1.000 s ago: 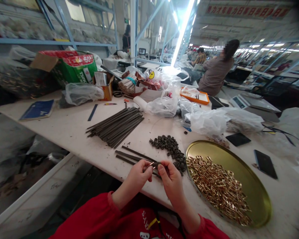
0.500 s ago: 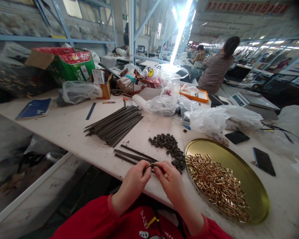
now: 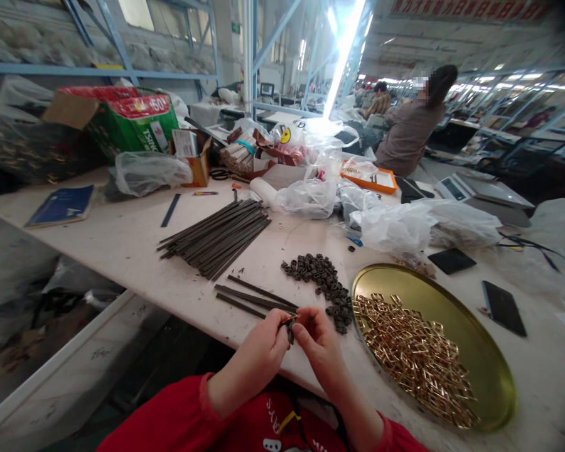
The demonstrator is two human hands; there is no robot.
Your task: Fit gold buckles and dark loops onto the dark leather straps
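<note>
At the table's front edge, my left hand [image 3: 263, 342] and my right hand [image 3: 321, 342] meet, both closed in a pinch. Between their fingertips is a short dark strip [image 3: 290, 333], bent over, with a thin gold-coloured bit beside it, perhaps a buckle. The fingers cover most of both. Just beyond lie a few long dark strips [image 3: 249, 299]. A heap of small dark loops [image 3: 320, 276] sits past my right hand. To the right, a round gold tray [image 3: 489, 351] carries a pile of gold metal buckles [image 3: 414, 358].
A larger bundle of dark strips [image 3: 216, 235] lies at the left centre. Plastic bags [image 3: 395, 226] and an orange box lid [image 3: 381, 181] line the back. A phone [image 3: 503, 307] rests right of the tray, a blue notebook [image 3: 61, 206] far left. Another person [image 3: 409, 135] is behind the table.
Both hands have come slightly nearer to me and turned. The dark strip, stretched flat between the fingers before, now hangs bent downward between them.
</note>
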